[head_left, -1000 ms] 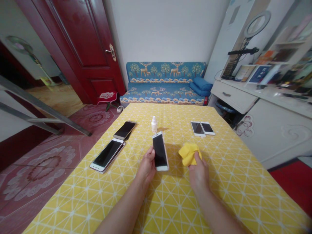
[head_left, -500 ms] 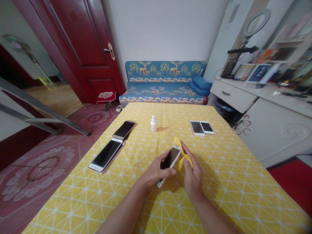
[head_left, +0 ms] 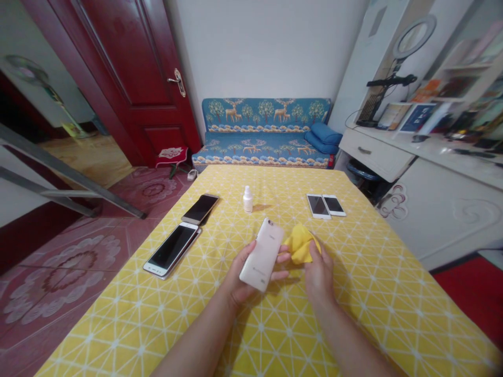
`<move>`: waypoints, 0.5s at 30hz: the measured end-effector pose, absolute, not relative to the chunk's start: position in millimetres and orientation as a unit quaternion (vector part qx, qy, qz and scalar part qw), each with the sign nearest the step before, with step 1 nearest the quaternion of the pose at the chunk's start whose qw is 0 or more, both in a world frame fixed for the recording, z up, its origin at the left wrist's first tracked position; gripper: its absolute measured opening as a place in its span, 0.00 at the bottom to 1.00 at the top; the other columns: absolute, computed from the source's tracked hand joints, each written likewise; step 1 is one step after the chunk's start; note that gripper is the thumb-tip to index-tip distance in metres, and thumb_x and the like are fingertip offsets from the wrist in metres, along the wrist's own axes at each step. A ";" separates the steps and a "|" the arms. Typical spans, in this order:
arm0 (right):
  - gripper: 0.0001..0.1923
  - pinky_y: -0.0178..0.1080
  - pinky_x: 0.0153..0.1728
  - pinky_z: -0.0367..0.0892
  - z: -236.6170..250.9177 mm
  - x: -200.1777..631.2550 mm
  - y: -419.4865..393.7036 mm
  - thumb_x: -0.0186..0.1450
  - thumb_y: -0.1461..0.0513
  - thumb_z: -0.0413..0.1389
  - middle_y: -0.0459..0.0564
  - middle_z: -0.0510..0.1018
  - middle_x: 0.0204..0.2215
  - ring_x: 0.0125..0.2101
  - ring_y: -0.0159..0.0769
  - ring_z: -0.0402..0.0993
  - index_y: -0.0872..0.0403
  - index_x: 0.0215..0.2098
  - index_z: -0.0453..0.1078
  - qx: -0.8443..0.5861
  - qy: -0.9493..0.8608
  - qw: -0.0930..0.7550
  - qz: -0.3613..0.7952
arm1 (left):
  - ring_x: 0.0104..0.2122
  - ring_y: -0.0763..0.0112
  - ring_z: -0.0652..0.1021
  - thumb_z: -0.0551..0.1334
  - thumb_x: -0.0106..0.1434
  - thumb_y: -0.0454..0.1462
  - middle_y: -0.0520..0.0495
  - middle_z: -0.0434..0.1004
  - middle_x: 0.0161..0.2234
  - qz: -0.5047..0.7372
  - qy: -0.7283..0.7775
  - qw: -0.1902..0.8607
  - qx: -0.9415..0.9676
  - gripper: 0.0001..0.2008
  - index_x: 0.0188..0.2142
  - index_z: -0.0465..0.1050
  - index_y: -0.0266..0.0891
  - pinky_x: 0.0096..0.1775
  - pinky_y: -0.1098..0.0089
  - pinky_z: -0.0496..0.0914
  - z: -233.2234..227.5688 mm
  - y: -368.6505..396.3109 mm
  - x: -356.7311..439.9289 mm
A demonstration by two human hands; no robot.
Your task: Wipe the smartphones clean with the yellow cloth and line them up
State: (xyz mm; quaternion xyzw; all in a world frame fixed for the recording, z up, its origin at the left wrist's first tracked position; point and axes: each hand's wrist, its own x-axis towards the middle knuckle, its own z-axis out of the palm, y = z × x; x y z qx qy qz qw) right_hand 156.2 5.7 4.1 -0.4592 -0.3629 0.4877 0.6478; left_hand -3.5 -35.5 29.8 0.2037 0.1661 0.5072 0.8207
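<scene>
A white phone (head_left: 262,255) lies across the palm of my left hand (head_left: 240,272), its back with the camera facing up. The thumb presses on its left edge and the fingers reach out beneath its right side. My right hand (head_left: 320,272) pinches a bunched yellow cloth (head_left: 301,243), held just right of the phone and apart from it. Beyond the hands a small white bottle (head_left: 247,200) stands upright on the table. The phone's screen is hidden, facing down.
On the left of the yellow patterned tablecloth (head_left: 157,314) lie a white phone (head_left: 172,250) and a darker phone (head_left: 200,209), each overlapping another. Two white phones (head_left: 318,206) lie side by side at the right. A blue sofa (head_left: 263,136) stands behind the table.
The phone in my left hand has turned over, from screen side to back. My right hand has drawn the cloth away from the phone's edge, slightly to the right.
</scene>
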 end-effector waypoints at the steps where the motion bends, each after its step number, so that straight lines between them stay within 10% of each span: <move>1: 0.23 0.49 0.50 0.69 6.9 156.8 3.9 0.64 0.50 0.53 0.55 0.76 0.52 0.50 0.45 0.74 0.52 0.52 0.71 -0.457 -0.405 0.653 0.447 | 0.58 0.48 0.66 0.48 0.68 0.49 0.29 0.63 0.60 0.501 0.160 0.829 0.190 0.29 0.58 0.64 0.28 0.51 0.50 0.66 27.5 -34.4 -3.5; 15: 0.30 0.60 0.64 0.44 3.0 139.1 -13.7 0.71 0.59 0.44 0.49 0.47 0.69 0.67 0.46 0.42 0.45 0.69 0.42 -0.389 -0.812 0.408 0.149 | 0.40 0.63 0.80 0.55 0.66 0.45 0.39 0.80 0.40 0.483 0.235 0.838 0.093 0.21 0.50 0.72 0.31 0.46 0.63 0.71 22.1 -33.5 -1.1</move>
